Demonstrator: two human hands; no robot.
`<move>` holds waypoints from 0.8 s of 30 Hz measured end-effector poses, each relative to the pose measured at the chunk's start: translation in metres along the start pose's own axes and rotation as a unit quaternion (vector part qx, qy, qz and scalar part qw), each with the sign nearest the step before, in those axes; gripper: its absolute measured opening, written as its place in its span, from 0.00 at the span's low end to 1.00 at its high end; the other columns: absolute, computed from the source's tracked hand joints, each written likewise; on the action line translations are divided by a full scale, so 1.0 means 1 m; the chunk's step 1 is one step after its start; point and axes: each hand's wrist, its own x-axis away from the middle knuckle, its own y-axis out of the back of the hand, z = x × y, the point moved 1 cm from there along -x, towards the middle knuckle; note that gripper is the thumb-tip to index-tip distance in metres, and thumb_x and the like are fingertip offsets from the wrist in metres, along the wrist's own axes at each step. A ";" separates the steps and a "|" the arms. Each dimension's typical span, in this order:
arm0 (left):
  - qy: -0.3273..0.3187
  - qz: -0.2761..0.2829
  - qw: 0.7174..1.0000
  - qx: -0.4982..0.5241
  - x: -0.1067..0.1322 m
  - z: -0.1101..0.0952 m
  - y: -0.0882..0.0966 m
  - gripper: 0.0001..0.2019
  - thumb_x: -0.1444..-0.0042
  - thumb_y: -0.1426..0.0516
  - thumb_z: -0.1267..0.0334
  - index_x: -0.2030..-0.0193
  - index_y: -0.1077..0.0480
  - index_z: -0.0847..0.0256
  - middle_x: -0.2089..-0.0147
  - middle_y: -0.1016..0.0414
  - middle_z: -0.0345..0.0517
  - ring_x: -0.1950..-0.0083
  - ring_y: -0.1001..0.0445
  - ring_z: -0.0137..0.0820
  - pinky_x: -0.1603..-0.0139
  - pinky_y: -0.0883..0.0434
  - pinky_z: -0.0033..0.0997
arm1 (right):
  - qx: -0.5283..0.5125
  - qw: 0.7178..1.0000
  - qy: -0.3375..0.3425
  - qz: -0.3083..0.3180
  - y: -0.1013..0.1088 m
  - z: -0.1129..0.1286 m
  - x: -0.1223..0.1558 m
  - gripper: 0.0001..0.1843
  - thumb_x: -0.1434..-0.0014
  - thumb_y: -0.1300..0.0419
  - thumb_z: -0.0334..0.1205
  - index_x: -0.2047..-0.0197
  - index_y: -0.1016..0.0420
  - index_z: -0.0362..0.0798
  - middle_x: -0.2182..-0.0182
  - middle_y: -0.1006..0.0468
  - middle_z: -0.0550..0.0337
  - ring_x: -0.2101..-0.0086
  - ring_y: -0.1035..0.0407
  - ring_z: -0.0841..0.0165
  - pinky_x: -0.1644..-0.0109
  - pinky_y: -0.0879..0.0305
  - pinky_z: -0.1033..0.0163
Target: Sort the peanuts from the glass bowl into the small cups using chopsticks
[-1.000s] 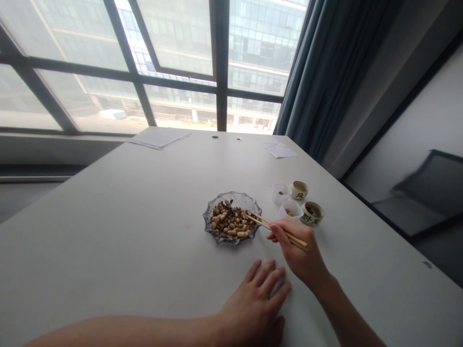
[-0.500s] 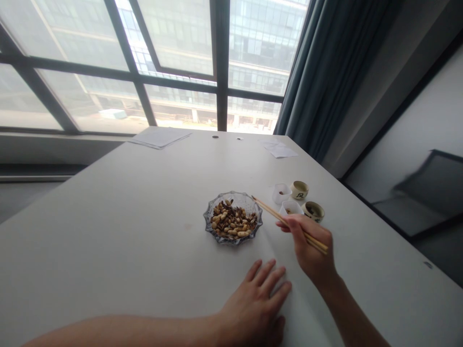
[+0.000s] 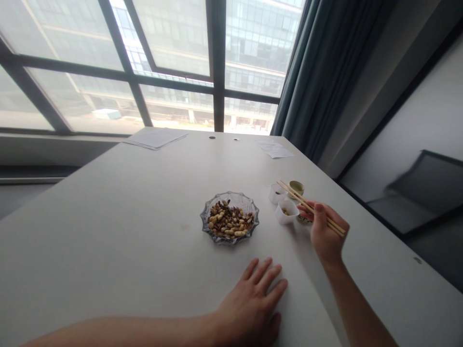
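Observation:
My right hand (image 3: 328, 233) is closed around a pair of chopsticks (image 3: 307, 205). Their tips reach over the far white plastic cup (image 3: 277, 193), which has a small dark bit inside. Whether the tips pinch anything is too small to tell. The nearer white cup (image 3: 287, 212) holds a few pale pieces. Beyond the chopsticks is a cream ceramic cup (image 3: 296, 187), and a second one is mostly hidden behind my hand. A scalloped glass bowl (image 3: 204, 222) contains peanuts and dark seeds (image 3: 229, 220). Flat on the table, fingers spread, my left hand (image 3: 255, 299) rests in front of the bowl.
The white table (image 3: 126, 231) extends to a large window (image 3: 173, 38). Paper sheets (image 3: 156, 138) lie at its far left corner, with more paper (image 3: 277, 148) at the far right. A dark curtain (image 3: 318, 72) hangs beside the window.
My right hand has moved right, carrying the chopsticks from the bowl's right rim to above the far white cup. My left hand stays flat on the table. The view has shifted slightly.

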 end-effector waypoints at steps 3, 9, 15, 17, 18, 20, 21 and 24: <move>0.001 -0.002 1.000 -0.001 -0.001 0.000 -0.001 0.29 0.29 0.45 0.49 0.26 0.39 0.57 0.22 0.46 0.54 0.22 0.52 0.52 0.24 0.53 0.60 | -0.028 0.999 -0.003 0.026 -0.006 0.010 0.010 0.20 0.31 0.38 0.53 0.58 0.17 0.42 0.64 0.13 0.48 0.65 0.16 0.58 0.62 0.17 0.57; 0.002 -0.008 1.000 -0.006 -0.001 -0.001 0.000 0.29 0.30 0.44 0.49 0.26 0.40 0.56 0.22 0.45 0.52 0.22 0.52 0.52 0.24 0.54 0.59 | -0.074 0.983 -0.081 0.148 -0.023 0.019 0.038 0.21 0.30 0.38 0.53 0.59 0.16 0.42 0.68 0.13 0.49 0.68 0.15 0.57 0.65 0.17 0.57; 0.001 -0.007 1.000 -0.001 0.000 -0.001 0.000 0.29 0.29 0.44 0.49 0.26 0.40 0.56 0.22 0.46 0.53 0.22 0.51 0.52 0.24 0.55 0.59 | -0.060 0.969 -0.114 0.210 -0.034 0.017 0.049 0.23 0.34 0.35 0.57 0.61 0.16 0.43 0.67 0.13 0.48 0.68 0.15 0.57 0.68 0.17 0.59; 0.000 -0.005 1.000 0.001 0.000 -0.001 0.000 0.30 0.30 0.44 0.50 0.26 0.40 0.56 0.22 0.46 0.53 0.22 0.51 0.52 0.24 0.55 0.59 | -0.061 0.963 -0.125 0.229 -0.036 0.016 0.051 0.24 0.33 0.36 0.58 0.60 0.16 0.43 0.65 0.13 0.47 0.65 0.15 0.55 0.65 0.17 0.58; 0.000 -0.004 1.000 0.002 0.000 -0.001 0.000 0.30 0.30 0.44 0.50 0.26 0.40 0.56 0.22 0.46 0.53 0.22 0.52 0.52 0.24 0.55 0.60 | -0.061 0.963 -0.126 0.232 -0.036 0.016 0.052 0.24 0.33 0.37 0.58 0.60 0.16 0.43 0.65 0.13 0.47 0.64 0.15 0.55 0.64 0.17 0.58; -0.001 -0.004 1.000 0.003 0.000 -0.001 0.001 0.30 0.30 0.44 0.50 0.25 0.41 0.56 0.22 0.46 0.53 0.22 0.52 0.52 0.24 0.55 0.59 | -0.058 0.965 -0.122 0.225 -0.036 0.016 0.054 0.24 0.32 0.38 0.57 0.59 0.16 0.42 0.65 0.13 0.47 0.64 0.15 0.56 0.63 0.16 0.57; -0.001 -0.004 1.000 0.003 0.000 -0.001 0.001 0.30 0.30 0.44 0.50 0.25 0.41 0.56 0.22 0.46 0.53 0.22 0.52 0.52 0.24 0.55 0.59 | -0.056 0.967 -0.117 0.219 -0.036 0.016 0.054 0.24 0.31 0.38 0.57 0.59 0.16 0.42 0.65 0.13 0.47 0.65 0.15 0.56 0.63 0.16 0.57; 0.000 -0.004 1.000 0.001 0.000 -0.001 0.001 0.30 0.30 0.44 0.50 0.25 0.40 0.56 0.22 0.46 0.53 0.21 0.52 0.51 0.23 0.55 0.59 | -0.058 0.974 -0.101 0.193 -0.032 0.020 0.049 0.23 0.30 0.40 0.55 0.60 0.15 0.43 0.66 0.13 0.48 0.66 0.15 0.57 0.64 0.16 0.58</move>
